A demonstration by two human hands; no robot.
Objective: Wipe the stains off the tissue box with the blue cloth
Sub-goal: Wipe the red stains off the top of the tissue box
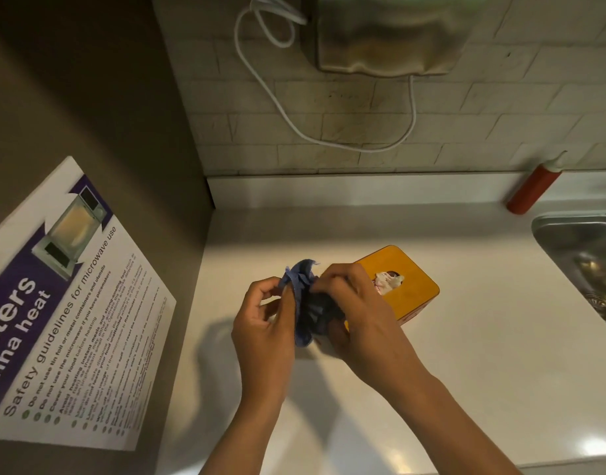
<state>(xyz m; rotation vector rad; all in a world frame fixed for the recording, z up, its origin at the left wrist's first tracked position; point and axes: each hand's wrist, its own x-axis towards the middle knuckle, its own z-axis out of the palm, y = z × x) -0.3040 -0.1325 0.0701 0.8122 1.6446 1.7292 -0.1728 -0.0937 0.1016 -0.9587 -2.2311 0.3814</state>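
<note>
- A shared kitchen or pantry.
- A steel sink (pixel 582 255) is sunk into the pale table (pixel 466 303) at 3 o'clock.
- A microwave safety poster (pixel 72 320) hangs at 9 o'clock.
- Tiled wall (pixel 363 125) and a red squeeze bottle (pixel 533 188) sit toward 1 o'clock.

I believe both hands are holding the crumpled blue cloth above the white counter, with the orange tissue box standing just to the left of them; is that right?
Not quite: the head view shows the orange tissue box just to the right of the hands, partly behind the right hand. The rest holds: the left hand and right hand both hold the crumpled blue cloth above the white counter.
</note>
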